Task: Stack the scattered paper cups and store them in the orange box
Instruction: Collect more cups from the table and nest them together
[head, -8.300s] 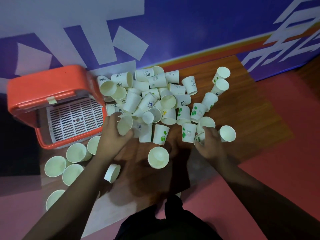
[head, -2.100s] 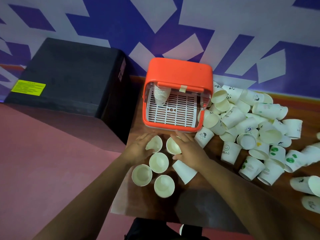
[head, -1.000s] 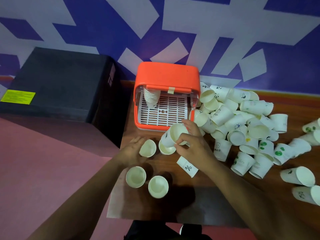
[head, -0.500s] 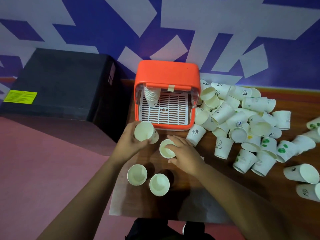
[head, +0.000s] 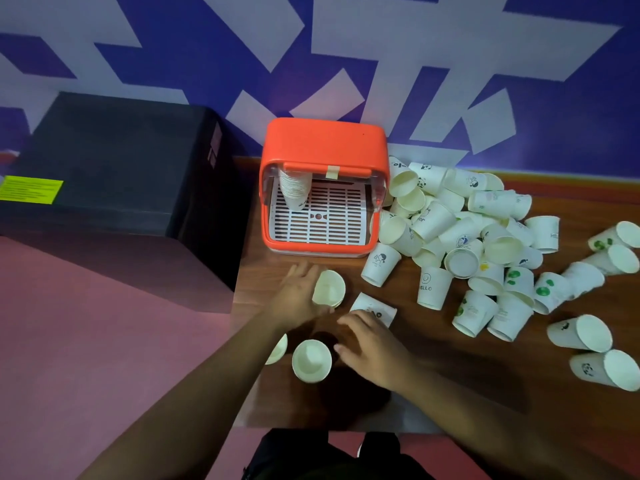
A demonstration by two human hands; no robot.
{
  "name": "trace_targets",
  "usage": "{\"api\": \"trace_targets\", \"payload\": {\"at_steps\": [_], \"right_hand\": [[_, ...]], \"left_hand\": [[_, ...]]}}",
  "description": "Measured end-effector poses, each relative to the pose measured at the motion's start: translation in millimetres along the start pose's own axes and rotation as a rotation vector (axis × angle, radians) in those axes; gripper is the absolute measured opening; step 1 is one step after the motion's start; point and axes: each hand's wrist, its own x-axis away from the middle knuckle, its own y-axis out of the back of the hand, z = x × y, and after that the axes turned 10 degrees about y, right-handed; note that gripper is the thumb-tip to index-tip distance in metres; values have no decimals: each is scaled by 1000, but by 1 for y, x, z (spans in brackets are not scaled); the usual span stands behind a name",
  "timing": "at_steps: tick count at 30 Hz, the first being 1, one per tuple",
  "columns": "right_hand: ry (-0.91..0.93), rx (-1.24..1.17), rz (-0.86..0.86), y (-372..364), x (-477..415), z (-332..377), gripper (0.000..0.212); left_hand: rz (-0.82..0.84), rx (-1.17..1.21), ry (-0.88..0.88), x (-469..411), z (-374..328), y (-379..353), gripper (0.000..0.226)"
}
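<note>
The orange box stands open toward me, with a white slatted floor and a tall stack of paper cups in its back left corner. In front of it my left hand holds a short stack of nested cups upright on the table, between thumb and fingers. My right hand hovers open, its fingers pointing left toward a single upright cup. Another cup is half hidden by my left forearm. A printed cup lies on its side just beyond my right hand.
A big pile of loose cups spreads right of the box across the wooden table, with stragglers near the right edge. A black case stands left of the table. The table's left edge runs right beside my left hand.
My left hand has lowered its lifted cup into the cup my right hand was steadying, making a short stack. My right hand has let go and moved down toward the near cup.
</note>
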Motion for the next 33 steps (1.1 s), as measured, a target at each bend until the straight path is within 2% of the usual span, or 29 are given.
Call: {"api": "trace_targets", "payload": {"at_steps": [3,6,8,11,14,17,21,25,29,33], "right_hand": [[22,33,115,-11,-3,11,78],[68,143,211,-23,-6,22,98],[100,191,258,-33,-7,26,102],[141,260,299,-49,-6,28,97],[166,295,263,-52,-5,27,85],[126,261,225,-39,-4,26,79],[72,136,106,-3,-2,31,77],[45,90,-55,35,-10,43,80],[31,106,-282,52,-29,37,73],[-45,191,-209,37,-45,27,76]], "left_hand": [[93,26,19,6,8,1,103],[115,138,60,22,32,18,94],[112,128,119,33,55,32,91],[194,146,147,54,74,45,101],[248,160,79,75,77,41,89],[278,128,40,92,82,24,104],[251,26,-32,98,89,1,107],[156,-25,-34,94,98,-10,90],[45,33,82,93,98,-11,91],[-136,270,147,91,80,13,70]]}}
